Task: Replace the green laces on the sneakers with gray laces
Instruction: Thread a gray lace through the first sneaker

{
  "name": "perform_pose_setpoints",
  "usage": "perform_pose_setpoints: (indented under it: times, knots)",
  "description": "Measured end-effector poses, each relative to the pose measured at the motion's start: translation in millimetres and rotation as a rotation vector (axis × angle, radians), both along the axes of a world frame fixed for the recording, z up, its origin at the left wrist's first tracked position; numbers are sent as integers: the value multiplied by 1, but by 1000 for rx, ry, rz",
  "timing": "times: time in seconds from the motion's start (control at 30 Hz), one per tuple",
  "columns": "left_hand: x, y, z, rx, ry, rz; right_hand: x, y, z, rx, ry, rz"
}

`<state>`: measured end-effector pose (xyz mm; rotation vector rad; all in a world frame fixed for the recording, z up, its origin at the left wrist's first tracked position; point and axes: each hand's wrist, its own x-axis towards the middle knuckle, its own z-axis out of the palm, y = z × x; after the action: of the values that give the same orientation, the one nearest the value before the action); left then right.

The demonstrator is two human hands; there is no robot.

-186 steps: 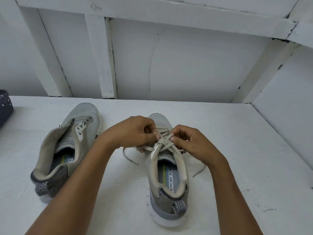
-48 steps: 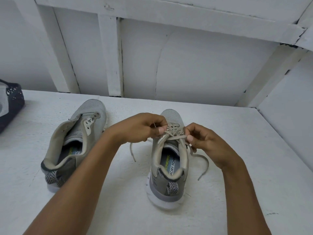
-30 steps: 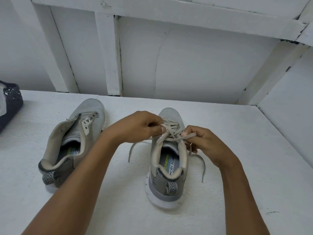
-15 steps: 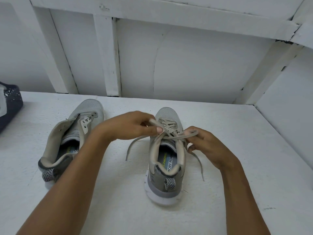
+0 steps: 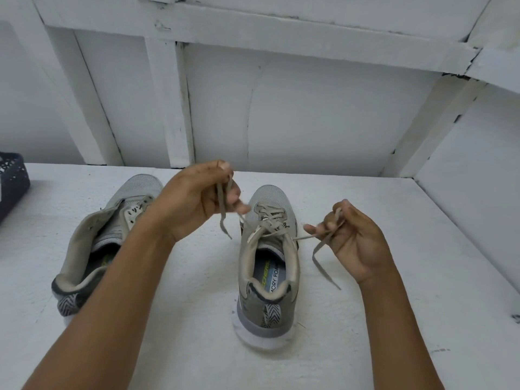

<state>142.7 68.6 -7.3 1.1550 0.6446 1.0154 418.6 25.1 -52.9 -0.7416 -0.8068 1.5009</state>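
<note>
Your left hand pinches one end of the flat gray lace above the laced sneaker; your right hand curls round the other end beside it.

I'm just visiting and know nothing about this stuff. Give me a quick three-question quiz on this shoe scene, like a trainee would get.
1. True or false: both sneakers are laced.
2. What does the right hand hold? A) a gray lace end B) a heel tab C) nothing
3. Fill in: the dark basket sits on the table at its ____ side.
Key: 1 false, the left sneaker has bare eyelets. 2 A. 3 left.
</note>
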Motion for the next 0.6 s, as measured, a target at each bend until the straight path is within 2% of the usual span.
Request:
perform_pose_setpoints:
  times: [0.07,0.13,0.27,0.37,0.47,0.6]
  knots:
    - [6,0,-2,-44,98,27,-4,1,4,-60,-23,-56]
    - [12,1,-6,-8,328,16,-7,1,4,-80,-152,-68]
    - [18,0,-10,189,709,-75,-12,-2,8,11,-591,19]
    - [16,-3,-7,320,984,-155,-13,-5,15,64,-892,188]
    - [13,-7,-2,312,1021,-212,-13,-6,19,54,-994,348]
    - [7,-9,-3,328,1051,-232,-9,-3,14,80,-963,358]
